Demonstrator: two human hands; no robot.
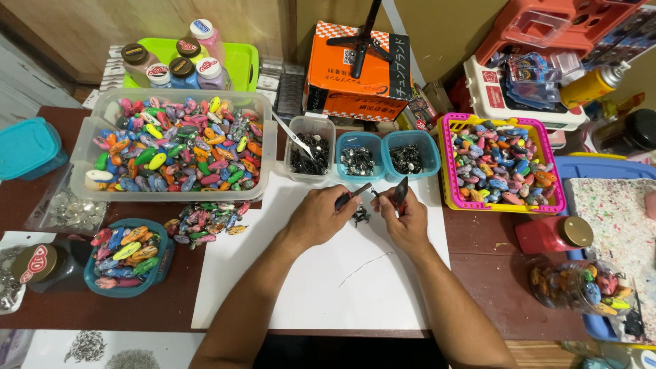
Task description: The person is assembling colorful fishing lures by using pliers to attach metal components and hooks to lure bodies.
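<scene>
Over a white sheet [321, 273] on a dark wooden table [506, 287], a person's two hands met at the middle of a crowded workbench; the left hand [321, 217] was closed around red-handled pliers [354, 195], fingers curled tight on the grips and the nose pointing right; the right hand [404, 215] was closed likewise on a second pair of pliers [400, 191], its dark tip raised; between the two tips a tiny metal piece seemed to be pinched, though it was too small to make out; just beneath, on the sheet, lay a small heap of dark metal bits [361, 216]. Behind the hands stood a clear tub [311, 158] and two blue tubs [386, 156] of dark hardware; to the left a large clear bin [178, 143] brimmed with bright painted fishing lures, more lying loose beside a round blue bowl [126, 256]; to the right a pink basket [504, 162] held another batch. The work appeared to stand at the fitting of small metal rings with both tools; the next move would likely call for a steady twist of one tool against the other, and a light grip so that the piece did not spring away.
</scene>
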